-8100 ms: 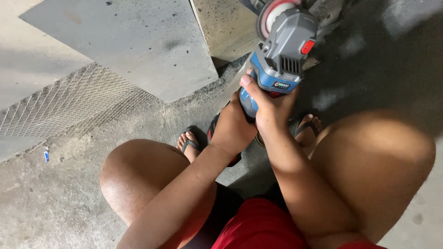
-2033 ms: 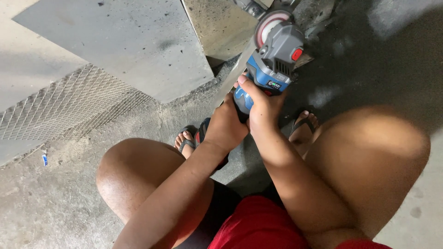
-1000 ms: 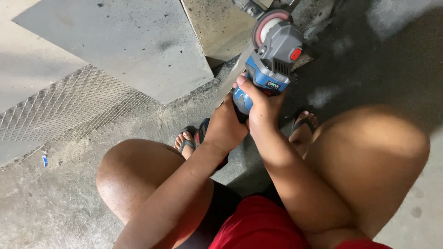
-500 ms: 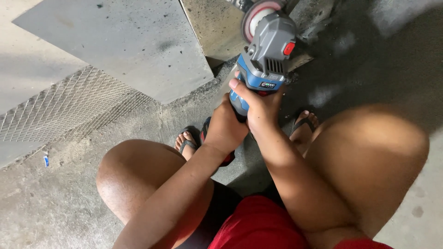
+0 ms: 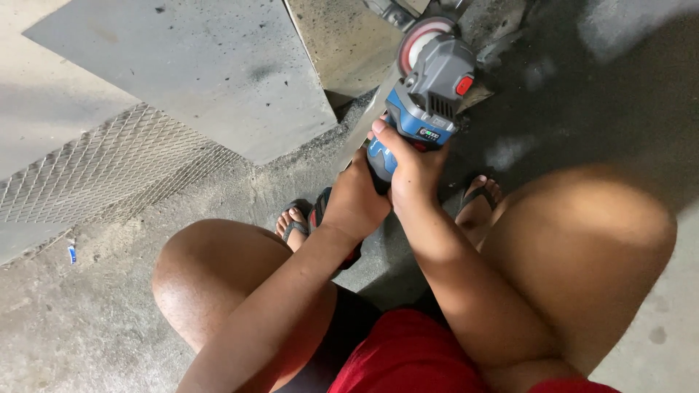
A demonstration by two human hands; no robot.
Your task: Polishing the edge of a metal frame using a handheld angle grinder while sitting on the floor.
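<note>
In the head view, I have lifted the blue and grey angle grinder (image 5: pixel 426 102) a little higher and more to the left than one second ago; my knees and feet stay where they were. My right hand (image 5: pixel 415 167) is wrapped tightly around the grinder body, and my left hand (image 5: pixel 357 204) is pressed closed on its lower end. The grinder is above the concrete floor (image 5: pixel 87 327), near the grey slab (image 5: pixel 196 65) and the metal mesh (image 5: pixel 95 175). The disc (image 5: pixel 421 36) is partly hidden by the guard, and its contact point I cannot see.
</note>
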